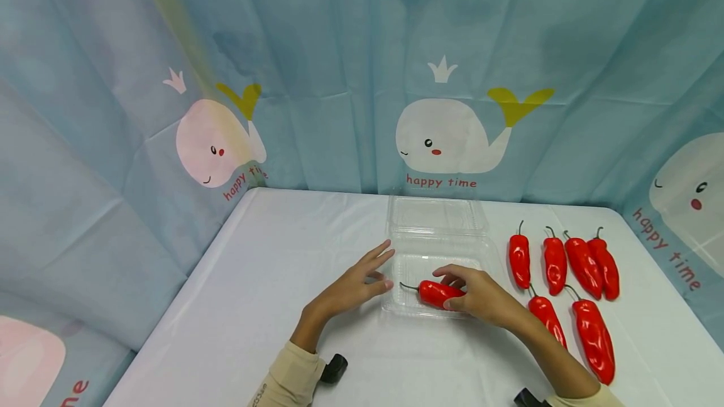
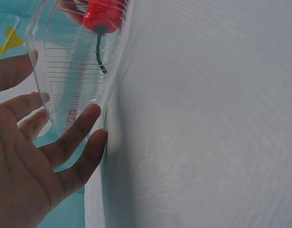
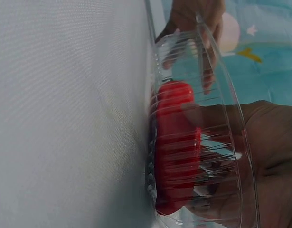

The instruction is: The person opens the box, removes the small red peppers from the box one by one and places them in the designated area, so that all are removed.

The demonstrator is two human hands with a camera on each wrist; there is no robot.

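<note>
A red chili pepper [image 1: 434, 294] with a dark green stem lies in the near half of a clear plastic clamshell box [image 1: 411, 265], its stem pointing left. My right hand [image 1: 477, 294] reaches over the box's right side and grips the pepper's thicker end between thumb and fingers. Through the clear wall in the right wrist view, the thumb and fingers show around the pepper [image 3: 175, 147]. On the opposite side, my left hand [image 1: 353, 282] has its fingers spread and touches the box's left edge. The left wrist view shows those fingertips [image 2: 91, 114] against the wall.
The box's lid [image 1: 435, 215] lies folded open toward the back curtain [image 1: 351, 143]. Several more red peppers [image 1: 582, 265] lie right of the box, two of them [image 1: 594, 338] nearer the front by my right forearm. White cloth [image 1: 294, 237] covers the table.
</note>
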